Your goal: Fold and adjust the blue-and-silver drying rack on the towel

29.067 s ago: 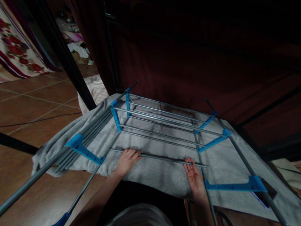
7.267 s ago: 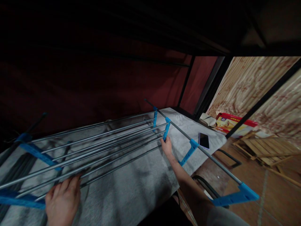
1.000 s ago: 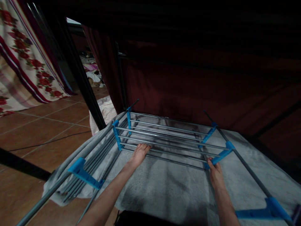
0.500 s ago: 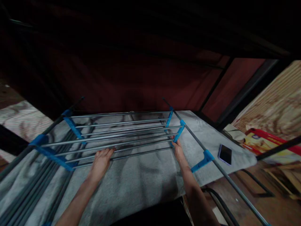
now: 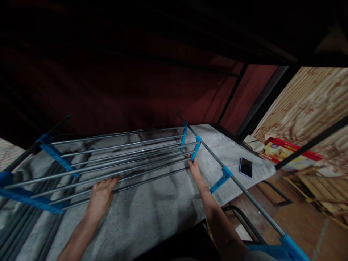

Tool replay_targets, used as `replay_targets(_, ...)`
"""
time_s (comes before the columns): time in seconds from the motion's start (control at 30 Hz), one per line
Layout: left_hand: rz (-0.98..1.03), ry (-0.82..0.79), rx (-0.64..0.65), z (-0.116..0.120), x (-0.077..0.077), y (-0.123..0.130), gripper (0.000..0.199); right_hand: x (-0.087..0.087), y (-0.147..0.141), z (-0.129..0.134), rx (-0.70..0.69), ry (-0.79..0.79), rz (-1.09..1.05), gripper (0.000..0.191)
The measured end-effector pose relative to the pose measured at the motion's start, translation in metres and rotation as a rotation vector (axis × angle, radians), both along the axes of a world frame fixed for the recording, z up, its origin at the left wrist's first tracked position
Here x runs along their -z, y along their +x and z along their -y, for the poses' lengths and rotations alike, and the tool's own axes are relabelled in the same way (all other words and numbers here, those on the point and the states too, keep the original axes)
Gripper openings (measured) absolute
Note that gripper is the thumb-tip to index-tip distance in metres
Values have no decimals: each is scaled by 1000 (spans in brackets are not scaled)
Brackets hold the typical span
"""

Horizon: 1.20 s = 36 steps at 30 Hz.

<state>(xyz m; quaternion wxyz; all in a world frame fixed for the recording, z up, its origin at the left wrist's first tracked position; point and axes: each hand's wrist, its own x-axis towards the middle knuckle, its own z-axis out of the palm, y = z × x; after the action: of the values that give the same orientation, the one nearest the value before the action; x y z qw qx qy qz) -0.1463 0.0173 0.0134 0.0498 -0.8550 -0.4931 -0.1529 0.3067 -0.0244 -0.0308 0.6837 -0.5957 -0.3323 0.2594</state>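
Note:
A rack of thin metal tubes (image 5: 127, 156) with blue plastic end brackets stands on the grey cloth. Near its front left, my left hand (image 5: 100, 195) is closed over a front metal tube, palm down. At the right end my right hand (image 5: 194, 167) is closed around the lower end of a blue bracket (image 5: 196, 148), where the front tubes meet it; the fingertips are partly hidden behind it. A long side pole (image 5: 244, 188) runs through the right brackets toward me. Lower on that pole sits another blue bracket (image 5: 221, 179) with no tubes in it.
Several loose dark tubes (image 5: 25, 214) lie on the cloth at the left. On the right part of the cloth (image 5: 168, 210) rests a phone (image 5: 246, 167). Beyond are a red and yellow package (image 5: 285, 150) and wooden slats (image 5: 320, 186). A dark red panel (image 5: 122, 94) rises behind the rack.
My view has swung to the right, so the rack and both hands appear farther left. Both hands keep their hold at about the same places on the rack.

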Motion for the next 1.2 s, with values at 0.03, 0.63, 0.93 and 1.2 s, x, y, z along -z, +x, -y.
replay_targets(0.03,2,1,1,0,0,0,53,-1,-1,0,3,-2,-12,35)
replay_targets(0.63,16,-6,0,1,-3,1,52,-2,3,1,-28,16,-139,28)
replay_targets(0.93,34,-8,11,1,-4,1,51,-4,2,4,-53,22,-182,35)
replay_targets(1.2,26,-10,4,3,-9,4,52,-3,3,4,-49,31,-160,37)
